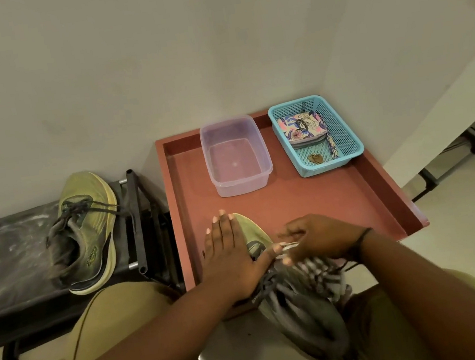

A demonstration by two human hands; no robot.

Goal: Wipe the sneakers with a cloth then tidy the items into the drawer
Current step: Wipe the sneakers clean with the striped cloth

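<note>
While the left hand [228, 251] lay flat, fingers straight, on the sneaker [253, 238], the right hand [317, 238] pinched its lace [288, 246]. Striped cloth [319, 272] sat beneath the right fingers.

Two green sneakers: one [85, 231] on the black bench [3, 258], one [253, 238] on the red tray [324, 198]. One clear plastic tub [236, 155]. One blue basket [342, 134] holding one floral pouch [303, 127]. One striped cloth [319, 272]. Two hands: left [229, 257], right [317, 238].

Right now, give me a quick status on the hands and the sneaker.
Left hand flat on sneaker, steadying it. Right hand gripping cloth, wiping sneaker. Second sneaker on bench, untouched. Nothing blocking.
</note>
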